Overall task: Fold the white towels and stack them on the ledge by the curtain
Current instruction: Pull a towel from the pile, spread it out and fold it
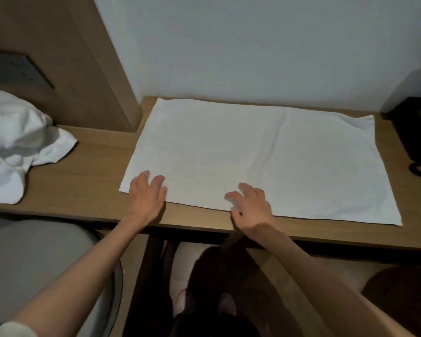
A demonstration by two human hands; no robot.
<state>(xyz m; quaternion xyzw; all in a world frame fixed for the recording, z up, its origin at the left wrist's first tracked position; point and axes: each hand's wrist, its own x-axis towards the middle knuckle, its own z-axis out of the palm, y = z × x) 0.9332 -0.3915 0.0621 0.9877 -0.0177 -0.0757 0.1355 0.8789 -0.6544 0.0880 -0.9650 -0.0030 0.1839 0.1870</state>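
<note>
A white towel [258, 154] lies spread flat on the wooden desk [88, 176], its far edge against the wall. My left hand [147, 195] rests with fingers apart on the towel's near left corner. My right hand [252, 205] lies with fingers spread on the near edge, toward the middle. Neither hand grips the cloth. A crumpled heap of white towels [12, 142] sits at the desk's left end, apart from both hands.
A black telephone [416, 132] with its cord stands at the desk's right end, close to the towel's right edge. A wooden panel [66, 59] with a dark socket plate [12, 69] rises at the back left. A grey chair [34, 261] stands below left.
</note>
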